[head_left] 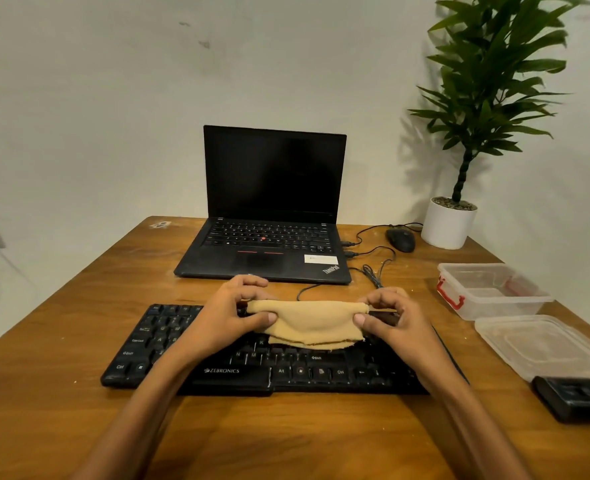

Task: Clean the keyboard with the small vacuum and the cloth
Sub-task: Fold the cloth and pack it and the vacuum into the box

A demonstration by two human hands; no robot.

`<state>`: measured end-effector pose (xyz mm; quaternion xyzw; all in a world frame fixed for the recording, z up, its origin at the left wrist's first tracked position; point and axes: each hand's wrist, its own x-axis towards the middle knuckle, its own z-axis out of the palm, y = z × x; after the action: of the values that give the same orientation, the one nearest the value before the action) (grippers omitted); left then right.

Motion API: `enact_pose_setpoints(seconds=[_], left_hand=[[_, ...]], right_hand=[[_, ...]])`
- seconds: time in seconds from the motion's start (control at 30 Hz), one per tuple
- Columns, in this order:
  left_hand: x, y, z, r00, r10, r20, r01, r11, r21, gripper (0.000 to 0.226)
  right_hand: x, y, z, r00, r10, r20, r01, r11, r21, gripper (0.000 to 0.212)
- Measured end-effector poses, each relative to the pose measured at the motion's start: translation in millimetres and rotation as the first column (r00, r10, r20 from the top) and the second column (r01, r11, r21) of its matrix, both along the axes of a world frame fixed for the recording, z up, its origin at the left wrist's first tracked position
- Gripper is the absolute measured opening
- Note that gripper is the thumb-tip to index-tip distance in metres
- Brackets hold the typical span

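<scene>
Tan cloth (pixel 307 322), folded double and sagging, stretched mid-frame over black Zebronics keyboard (pixel 148 344); ends pinched in grip of left hand (pixel 224 320) and right hand (pixel 394 323).

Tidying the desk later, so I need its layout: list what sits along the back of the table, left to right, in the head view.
laptop → mouse → white plant pot. The clear container overlaps the pot sideways, so it is left out.
</scene>
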<state>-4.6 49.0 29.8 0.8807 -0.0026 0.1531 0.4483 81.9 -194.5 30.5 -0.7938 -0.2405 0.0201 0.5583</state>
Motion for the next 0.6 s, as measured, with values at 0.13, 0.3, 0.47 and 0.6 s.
enact_pose_setpoints(seconds=[0.13,0.3,0.47,0.6], left_hand=[[-1.3,-1.1,3.0,0.995,-0.036,-0.09,0.004,0.942,-0.336,0.013],[-1.6,-7.0,8.5,0.989,-0.05,-0.14,-0.053,0.761,-0.646,0.023],[3.4,-9.7,6.5,0.973,0.05,-0.224,-0.195,0.69,-0.697,0.014],[3.4,-10.0,4.9,0.964,0.068,-0.257,-0.234,0.681,-0.694,0.013]], right_hand=[[2.7,2.4,1.4,0.97,0.134,-0.202,-0.091,0.973,0.21,0.017],[3.5,10.8,1.7,0.935,0.207,-0.288,-0.107,0.938,0.329,0.016],[3.7,17.5,-1.2,0.923,0.163,-0.348,-0.034,0.936,0.349,0.017],[4.8,16.9,-5.1,0.922,0.113,-0.37,0.017,0.944,0.331,0.018]])
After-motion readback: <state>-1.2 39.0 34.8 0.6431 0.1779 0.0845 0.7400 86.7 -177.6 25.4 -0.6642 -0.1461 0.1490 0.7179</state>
